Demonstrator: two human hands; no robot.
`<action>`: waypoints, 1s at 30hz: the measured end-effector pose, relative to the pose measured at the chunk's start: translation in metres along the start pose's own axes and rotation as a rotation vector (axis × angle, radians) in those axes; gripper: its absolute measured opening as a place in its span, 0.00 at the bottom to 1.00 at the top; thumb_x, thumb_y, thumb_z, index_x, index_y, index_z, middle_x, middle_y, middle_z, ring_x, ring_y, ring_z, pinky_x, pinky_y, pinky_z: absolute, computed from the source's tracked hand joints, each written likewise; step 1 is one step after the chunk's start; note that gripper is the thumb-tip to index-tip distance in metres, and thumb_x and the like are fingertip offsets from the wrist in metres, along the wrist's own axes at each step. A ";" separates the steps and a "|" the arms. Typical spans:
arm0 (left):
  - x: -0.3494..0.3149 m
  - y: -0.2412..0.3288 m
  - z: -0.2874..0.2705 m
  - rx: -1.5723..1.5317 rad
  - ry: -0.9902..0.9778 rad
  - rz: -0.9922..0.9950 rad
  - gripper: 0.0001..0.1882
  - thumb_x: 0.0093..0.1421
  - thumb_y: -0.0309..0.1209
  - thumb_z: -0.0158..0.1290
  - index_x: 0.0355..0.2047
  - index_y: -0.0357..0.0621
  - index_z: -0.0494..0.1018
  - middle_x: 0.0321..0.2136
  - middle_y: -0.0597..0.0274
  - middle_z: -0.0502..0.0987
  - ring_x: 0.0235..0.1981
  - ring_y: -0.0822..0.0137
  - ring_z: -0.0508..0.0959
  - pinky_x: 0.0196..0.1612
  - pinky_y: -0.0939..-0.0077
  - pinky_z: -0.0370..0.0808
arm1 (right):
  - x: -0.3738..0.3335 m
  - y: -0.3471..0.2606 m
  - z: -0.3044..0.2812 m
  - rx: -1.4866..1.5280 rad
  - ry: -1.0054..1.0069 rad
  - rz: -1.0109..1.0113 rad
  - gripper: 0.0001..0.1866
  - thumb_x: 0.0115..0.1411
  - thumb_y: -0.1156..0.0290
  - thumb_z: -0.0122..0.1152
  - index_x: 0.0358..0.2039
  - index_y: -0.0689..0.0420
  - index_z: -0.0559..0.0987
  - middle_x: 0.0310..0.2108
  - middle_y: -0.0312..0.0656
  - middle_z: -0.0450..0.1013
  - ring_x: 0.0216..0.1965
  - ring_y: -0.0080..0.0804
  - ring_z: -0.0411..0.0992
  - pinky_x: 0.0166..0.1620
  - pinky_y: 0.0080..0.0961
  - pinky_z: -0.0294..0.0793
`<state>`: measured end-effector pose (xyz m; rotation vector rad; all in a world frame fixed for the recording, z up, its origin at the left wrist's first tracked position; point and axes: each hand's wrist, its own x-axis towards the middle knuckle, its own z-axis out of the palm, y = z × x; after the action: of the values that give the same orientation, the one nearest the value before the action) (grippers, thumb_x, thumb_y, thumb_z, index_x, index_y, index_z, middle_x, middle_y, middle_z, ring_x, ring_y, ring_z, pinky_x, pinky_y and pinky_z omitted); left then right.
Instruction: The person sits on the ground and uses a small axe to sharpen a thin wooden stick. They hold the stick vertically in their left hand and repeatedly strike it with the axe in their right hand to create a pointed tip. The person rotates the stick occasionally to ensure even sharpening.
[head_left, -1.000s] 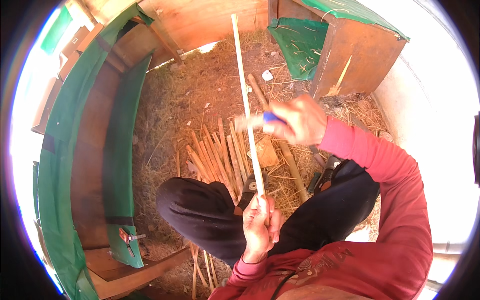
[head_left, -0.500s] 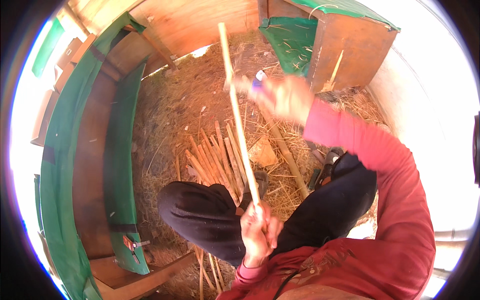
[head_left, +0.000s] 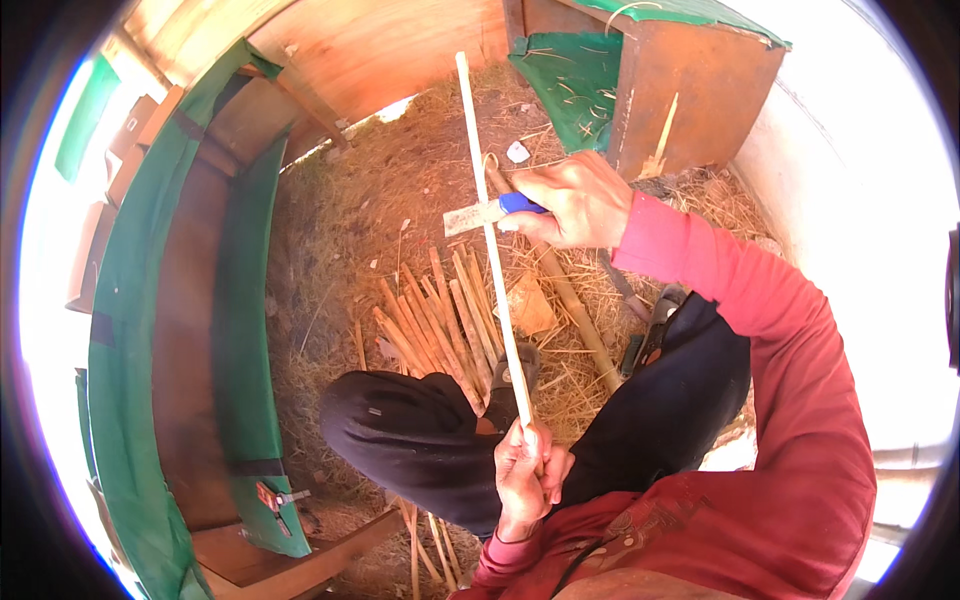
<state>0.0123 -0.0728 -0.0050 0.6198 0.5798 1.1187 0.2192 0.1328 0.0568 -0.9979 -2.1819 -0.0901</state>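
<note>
A long, pale, peeled wooden stick [head_left: 502, 300] slants upright in front of me. My left hand [head_left: 528, 475] is closed around its lower end, above my lap. My right hand [head_left: 575, 205] grips the blue handle of a broad-bladed knife [head_left: 468, 219]. The knife lies crosswise against the upper part of the stick, and a thin shaving [head_left: 489, 162] curls off just above it. Part of the handle is hidden by my fingers. Between my legs, several cut sticks [head_left: 440, 325] rest in a loose fan on the ground.
A longer pole [head_left: 570, 300] lies on straw beside my right leg. Left stands a green-covered wooden bench [head_left: 185, 300] with a small tool [head_left: 275, 497] on its near end. A wooden box [head_left: 700, 95] with green cloth stands at the far right; a white scrap [head_left: 517, 152] lies nearby.
My right hand, blurred before, has come slightly lower, with the knife now clearly across the stick. The stick's top has shifted slightly right. My left hand keeps its grip.
</note>
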 end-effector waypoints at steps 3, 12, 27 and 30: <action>-0.012 -0.010 -0.006 -0.055 -0.021 -0.040 0.18 0.68 0.41 0.43 0.25 0.43 0.60 0.09 0.71 0.54 0.04 0.79 0.53 0.09 0.82 0.49 | 0.014 0.035 0.000 -0.164 0.079 0.264 0.30 0.65 0.45 0.43 0.23 0.60 0.75 0.11 0.47 0.67 0.12 0.42 0.68 0.17 0.38 0.67; -0.030 -0.011 -0.038 0.096 0.130 -0.009 0.17 0.68 0.41 0.43 0.27 0.42 0.63 0.06 0.69 0.55 0.04 0.77 0.52 0.06 0.83 0.50 | -0.006 0.116 -0.018 -0.251 -0.363 0.803 0.32 0.64 0.43 0.42 0.36 0.64 0.78 0.27 0.55 0.75 0.32 0.52 0.76 0.38 0.44 0.74; -0.025 0.034 -0.003 0.397 -0.044 0.356 0.20 0.70 0.40 0.38 0.33 0.34 0.68 0.08 0.69 0.61 0.07 0.81 0.58 0.12 0.86 0.52 | -0.044 0.010 -0.037 0.134 -0.683 0.412 0.13 0.61 0.64 0.55 0.43 0.58 0.74 0.30 0.53 0.74 0.32 0.50 0.74 0.35 0.40 0.70; -0.022 0.032 -0.006 0.377 0.014 0.283 0.17 0.70 0.36 0.37 0.35 0.33 0.67 0.08 0.69 0.61 0.07 0.80 0.60 0.12 0.85 0.57 | -0.049 0.007 -0.044 0.132 -0.548 0.459 0.12 0.61 0.67 0.55 0.44 0.58 0.74 0.30 0.53 0.74 0.32 0.50 0.73 0.35 0.39 0.70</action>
<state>-0.0195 -0.0829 0.0160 1.0448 0.7386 1.2888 0.2712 0.0918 0.0568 -1.5511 -2.3180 0.5972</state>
